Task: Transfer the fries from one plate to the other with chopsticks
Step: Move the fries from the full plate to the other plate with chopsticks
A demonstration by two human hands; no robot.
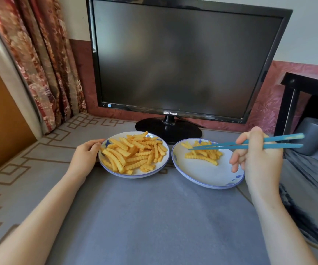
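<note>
The only word I can read is the SAMSUNG logo (170, 113), in small white capitals at the middle of the lower bezel of the black monitor (183, 58), near the centre of the frame. At the left end of the same bezel sits a small blue sticker (109, 105), too small to read. The tiny marks along the bezel's right end are illegible too.
</note>
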